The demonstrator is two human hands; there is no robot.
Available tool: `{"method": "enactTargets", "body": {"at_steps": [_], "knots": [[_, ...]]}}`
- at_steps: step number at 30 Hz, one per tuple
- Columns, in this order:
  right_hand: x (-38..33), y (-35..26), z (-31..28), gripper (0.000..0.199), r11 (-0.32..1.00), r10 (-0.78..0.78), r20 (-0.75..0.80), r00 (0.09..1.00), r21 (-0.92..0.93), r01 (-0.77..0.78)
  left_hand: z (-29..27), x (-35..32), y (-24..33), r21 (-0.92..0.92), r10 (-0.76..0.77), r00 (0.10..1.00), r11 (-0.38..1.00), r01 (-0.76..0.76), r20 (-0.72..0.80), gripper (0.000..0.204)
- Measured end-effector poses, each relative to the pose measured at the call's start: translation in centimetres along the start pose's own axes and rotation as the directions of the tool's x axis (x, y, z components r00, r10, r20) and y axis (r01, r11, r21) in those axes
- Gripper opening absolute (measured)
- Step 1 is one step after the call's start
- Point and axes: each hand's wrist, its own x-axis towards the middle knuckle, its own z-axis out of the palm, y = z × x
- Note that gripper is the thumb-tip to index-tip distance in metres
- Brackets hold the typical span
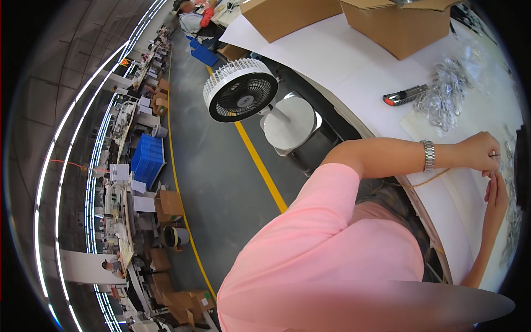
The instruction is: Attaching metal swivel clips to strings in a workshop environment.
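Note:
My left hand point(480, 151), with a metal-band watch point(428, 155) on its wrist, is over the white table point(354, 72) at the right. Its fingers are closed in a pinch, and a thin dark tip shows at them, too small to name. My right hand point(497, 192) is close against it, fingertips together near the left fingers. What the right fingers hold, if anything, is hidden. A heap of small transparent plastic packets point(447, 91) lies beyond my left forearm. Beside the heap is a utility knife point(404, 96) with a black, grey and red handle.
Two cardboard boxes point(399, 27) stand at the table's far end. A yellowish cord point(428, 181) runs under my left forearm. More small shiny pieces point(511, 221) lie along the right edge. A white fan point(243, 94) stands beside the table; other workbenches and people are farther left.

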Motion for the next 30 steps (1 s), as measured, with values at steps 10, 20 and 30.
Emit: {"method": "enactTargets", "body": {"at_steps": [10,20,30], "knots": [[-0.9,4.5,-3.1,0.031,0.951,0.065,0.180,0.982,0.287,-0.115,-0.9,-0.1,-0.5,0.240,-0.066,0.981,0.971,0.022,0.181,0.026],[-2.0,4.8,-0.4,0.035,0.885,0.248,0.051,0.967,0.394,-0.248,1.4,-1.4,-0.5,0.428,-0.012,0.951,0.894,-0.129,0.310,0.019],[-2.0,-5.7,2.4,0.019,0.808,0.137,0.116,0.984,0.562,-0.178,0.3,-2.8,2.0,0.544,0.167,0.985,0.822,-0.165,0.046,0.015]]}}
